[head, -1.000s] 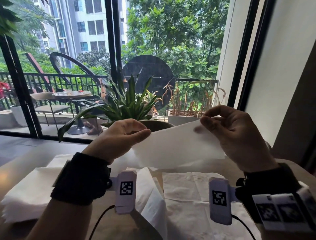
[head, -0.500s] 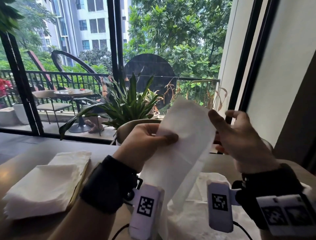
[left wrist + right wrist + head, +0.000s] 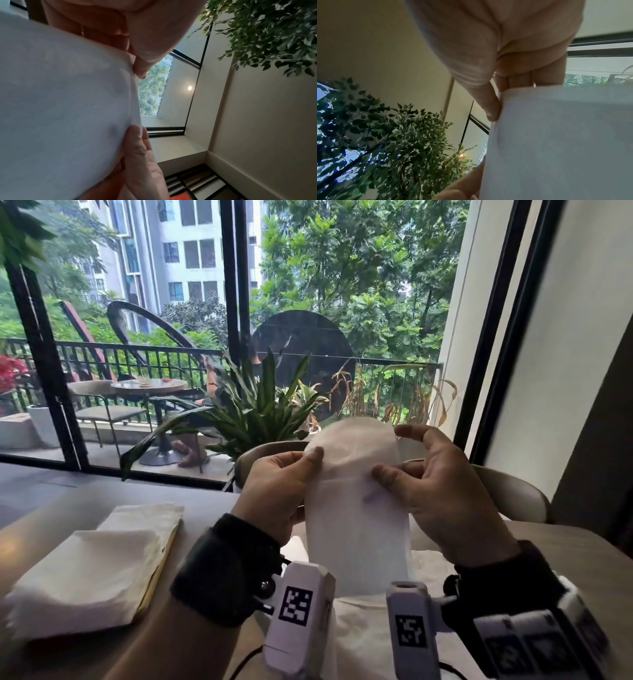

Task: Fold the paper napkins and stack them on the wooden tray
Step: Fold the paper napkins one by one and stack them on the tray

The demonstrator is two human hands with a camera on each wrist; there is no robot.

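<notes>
A white paper napkin [image 3: 356, 525] hangs upright in the air above the table, its top edge curling over. My left hand [image 3: 308, 463] pinches its left edge between thumb and fingers. My right hand [image 3: 390, 460] pinches the right edge, with the thumb on the front and the index finger lifted. The left wrist view has the napkin [image 3: 68, 101] filling its left side, my thumb at its rim. In the right wrist view, the napkin [image 3: 556, 135] sits under my thumb. A stack of folded napkins [image 3: 85, 570] lies on the thin wooden tray [image 3: 161, 563] at the left.
More unfolded white napkins [image 3: 363, 642] lie on the table [image 3: 565, 556] under my wrists. A potted plant [image 3: 260, 412] and a chair back [image 3: 513, 494] stand just beyond the table's far edge. Behind them is a window onto a balcony.
The napkin was stretched wide between my hands. It has turned upright, my hands have come close together on its two side edges, and my left hand has moved to the right.
</notes>
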